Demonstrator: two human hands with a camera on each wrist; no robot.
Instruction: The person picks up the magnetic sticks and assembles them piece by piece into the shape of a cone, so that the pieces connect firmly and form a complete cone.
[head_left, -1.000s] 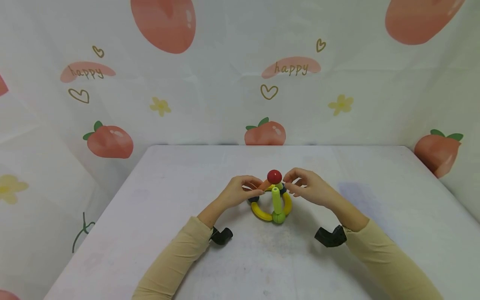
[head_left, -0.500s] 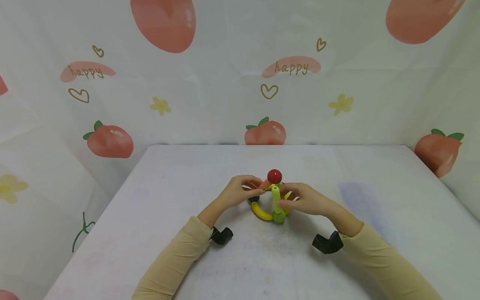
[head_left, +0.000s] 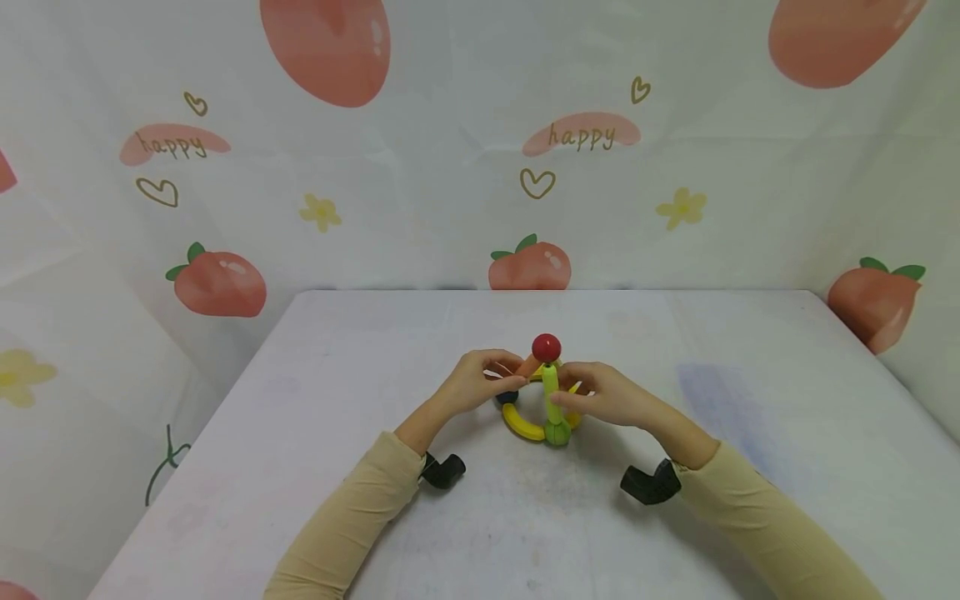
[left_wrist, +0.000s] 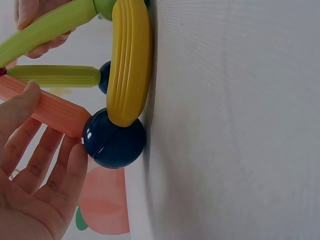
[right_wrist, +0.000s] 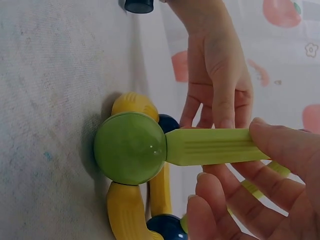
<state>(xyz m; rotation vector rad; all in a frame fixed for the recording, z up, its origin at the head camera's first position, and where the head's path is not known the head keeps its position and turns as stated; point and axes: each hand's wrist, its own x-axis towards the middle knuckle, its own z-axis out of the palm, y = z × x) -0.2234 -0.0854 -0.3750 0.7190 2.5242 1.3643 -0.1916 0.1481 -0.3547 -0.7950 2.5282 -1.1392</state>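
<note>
A toy frame of rods and balls stands on the table. Its base is a ring of yellow curved rods [left_wrist: 129, 60] joined by dark blue balls [left_wrist: 115, 140] and a green ball [right_wrist: 130, 147]. With thumb and fingers, my left hand [head_left: 480, 382] holds the slanting orange rod [left_wrist: 60, 111] at the left. My right hand [head_left: 607, 396] pinches the near light green rod [right_wrist: 215, 146], which rises from the green ball. On top sits a red ball [head_left: 547, 347], touching or almost touching that rod's upper end. Another light green rod [left_wrist: 55, 76] leans up behind.
The white table [head_left: 360, 517] reaches back to a hanging cloth [head_left: 420, 167] printed with peaches, hearts and flowers. Black curved pieces [head_left: 444, 472] stick out at both wrists, below the beige sleeves [head_left: 352, 517].
My right hand has moved from behind the frame to the near green rod and pinches it. The rod's top and the red ball have shifted slightly upward. The left hand stays on the orange rod.
</note>
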